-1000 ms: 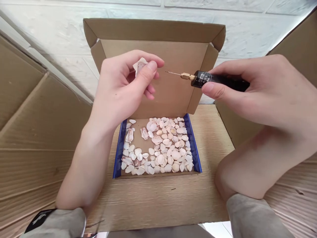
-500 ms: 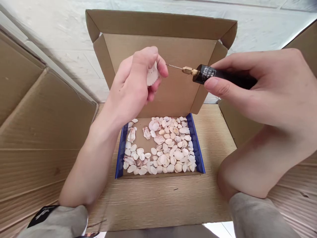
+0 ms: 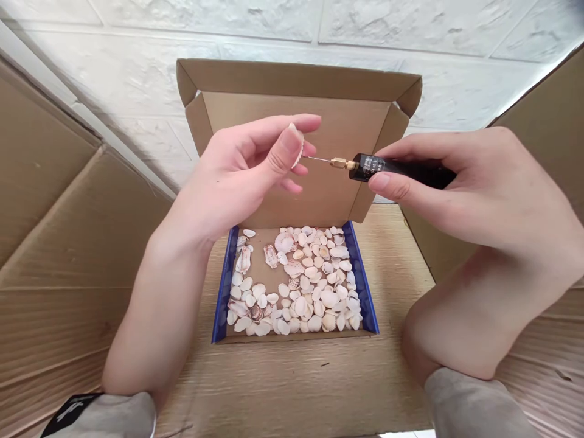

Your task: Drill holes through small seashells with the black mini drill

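Between the thumb and fingers of my left hand is a pale ridged shell, seen nearly edge-on. My right hand is wrapped round a black hand drill with a brass chuck. Its thin bit points left, with the tip at or very near the shell; whether they touch I cannot tell. Below both hands, an open cardboard box with blue sides holds many small white, cream and pinkish shells. Its brown lid stands raised behind my hands.
The box rests on a wooden table, where a small dark sliver lies near the front. Cardboard panels stand at the left and right. A white brick-patterned wall is behind.
My left hand has turned and its fingers have spread, bringing the shell edge-on towards the bit. Both hands and the box sit lower in view. The right hand still holds the drill.
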Available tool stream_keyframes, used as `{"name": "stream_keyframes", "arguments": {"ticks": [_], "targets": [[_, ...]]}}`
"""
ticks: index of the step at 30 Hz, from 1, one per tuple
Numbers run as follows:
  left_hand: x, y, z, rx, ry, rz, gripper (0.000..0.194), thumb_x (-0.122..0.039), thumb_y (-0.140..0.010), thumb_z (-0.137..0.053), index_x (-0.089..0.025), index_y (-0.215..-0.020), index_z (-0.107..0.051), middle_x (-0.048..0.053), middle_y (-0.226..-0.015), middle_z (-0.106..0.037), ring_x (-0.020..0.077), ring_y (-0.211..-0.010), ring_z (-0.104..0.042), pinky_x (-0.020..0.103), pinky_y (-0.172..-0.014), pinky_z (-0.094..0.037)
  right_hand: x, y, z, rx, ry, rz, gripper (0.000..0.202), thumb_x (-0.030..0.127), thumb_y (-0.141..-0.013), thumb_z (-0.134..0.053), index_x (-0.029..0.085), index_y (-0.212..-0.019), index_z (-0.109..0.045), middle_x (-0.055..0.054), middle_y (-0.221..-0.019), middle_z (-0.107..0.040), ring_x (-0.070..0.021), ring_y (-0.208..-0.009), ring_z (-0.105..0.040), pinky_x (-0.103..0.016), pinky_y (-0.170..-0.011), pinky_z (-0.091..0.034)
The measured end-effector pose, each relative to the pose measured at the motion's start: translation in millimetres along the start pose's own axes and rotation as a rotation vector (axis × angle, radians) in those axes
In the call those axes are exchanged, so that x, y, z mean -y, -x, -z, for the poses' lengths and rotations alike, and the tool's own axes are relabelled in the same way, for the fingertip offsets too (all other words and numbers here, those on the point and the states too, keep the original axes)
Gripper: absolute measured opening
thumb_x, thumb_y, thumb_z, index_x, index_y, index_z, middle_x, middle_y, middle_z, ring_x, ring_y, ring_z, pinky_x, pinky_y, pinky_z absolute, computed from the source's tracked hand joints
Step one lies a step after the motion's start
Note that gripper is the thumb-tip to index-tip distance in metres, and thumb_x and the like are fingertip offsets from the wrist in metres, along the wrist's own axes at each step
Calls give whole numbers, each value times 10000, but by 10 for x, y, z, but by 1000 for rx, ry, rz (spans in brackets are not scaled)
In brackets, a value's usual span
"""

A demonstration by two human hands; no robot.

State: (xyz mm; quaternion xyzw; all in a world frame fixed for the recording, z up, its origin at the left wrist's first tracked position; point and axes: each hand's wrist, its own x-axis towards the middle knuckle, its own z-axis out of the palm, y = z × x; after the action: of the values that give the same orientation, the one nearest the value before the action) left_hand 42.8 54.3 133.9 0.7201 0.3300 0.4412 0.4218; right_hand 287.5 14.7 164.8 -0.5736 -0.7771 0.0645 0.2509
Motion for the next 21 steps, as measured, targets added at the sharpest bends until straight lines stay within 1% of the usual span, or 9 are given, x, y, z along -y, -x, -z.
{"name": "stream_keyframes", "arguments": {"ticks": [3, 5, 7, 9, 13, 15, 17, 19, 21], "targets": [[38, -3, 35, 13, 10, 26, 350, -452, -904, -644, -277, -1199, -713, 26, -1111, -743, 189, -1020, -708, 333, -924, -592, -32, 0, 7, 8, -14, 21, 170, 476, -849, -662, 359, -938, -747, 41, -784, -717, -173, -639, -597, -374, -563, -410], [75, -7, 49, 19, -3, 37, 373, -456, -874, -681, -296, -1210, -709, 16, -1105, -759, 195, -1019, -721, 333, -955, -581, -49, 3, 8, 20, -33, 41, 181, 459, -840, -682, 352, -970, -751, 31, -807, -729, -194, -680, -637, -377, -577, -440], [103, -13, 56, 33, -4, 55, 399, -468, -848, -706, -289, -1205, -715, 27, -1099, -767, 211, -1009, -730, 339, -947, -588, -55, 6, 2, 20, -59, 70, 194, 434, -839, -694, 348, -1003, -751, 25, -840, -740, -209, -723, -666, -382, -600, -470], [107, -16, 53, 36, -7, 75, 380, -487, -829, -717, -272, -1140, -748, 42, -1135, -758, 229, -982, -740, 352, -917, -604, -47, 7, -10, 5, -77, 109, 202, 412, -845, -694, 348, -1028, -750, 20, -878, -748, -216, -752, -680, -389, -632, -496], [69, -5, 16, 23, -1, 70, 357, -544, -867, -637, -249, -1000, -790, 49, -1263, -708, 228, -950, -752, 357, -887, -615, -9, 12, -31, -15, -50, 134, 203, 392, -854, -686, 359, -1045, -747, 17, -941, -753, -239, -832, -702, -406, -698, -532], [56, 2, -3, 8, 15, 58, 404, -558, -890, -596, -236, -1052, -778, 67, -1204, -734, 218, -947, -753, 346, -882, -613, 8, 13, -35, -27, -23, 114, 231, 414, -848, -692, 364, -1070, -736, 22, -955, -752, -253, -870, -706, -417, -732, -536], [56, 6, -12, -8, 43, 43, 450, -549, -903, -585, -214, -1163, -738, 82, -1101, -766, 200, -919, -753, 336, -876, -613, 21, 14, -35, -46, -2, 101, 256, 432, -843, -692, 364, -1089, -718, 26, -945, -745, -258, -868, -702, -420, -737, -528], [59, 7, -10, -22, 66, 18, 457, -514, -904, -610, -212, -1235, -699, 70, -1048, -776, 181, -884, -751, 340, -890, -608, 29, 13, -33, -50, 17, 94, 219, 429, -855, -671, 363, -1060, -710, 32, -882, -729, -237, -788, -689, -406, -681, -510], [53, 5, -1, -30, 68, -7, 423, -476, -889, -650, -233, -1231, -699, 45, -1062, -772, 178, -895, -747, 357, -927, -594, 29, 13, -31, -23, 32, 83, 166, 422, -878, -634, 358, -1011, -710, 41, -802, -707, -201, -669, -651, -384, -597, -473]]}}
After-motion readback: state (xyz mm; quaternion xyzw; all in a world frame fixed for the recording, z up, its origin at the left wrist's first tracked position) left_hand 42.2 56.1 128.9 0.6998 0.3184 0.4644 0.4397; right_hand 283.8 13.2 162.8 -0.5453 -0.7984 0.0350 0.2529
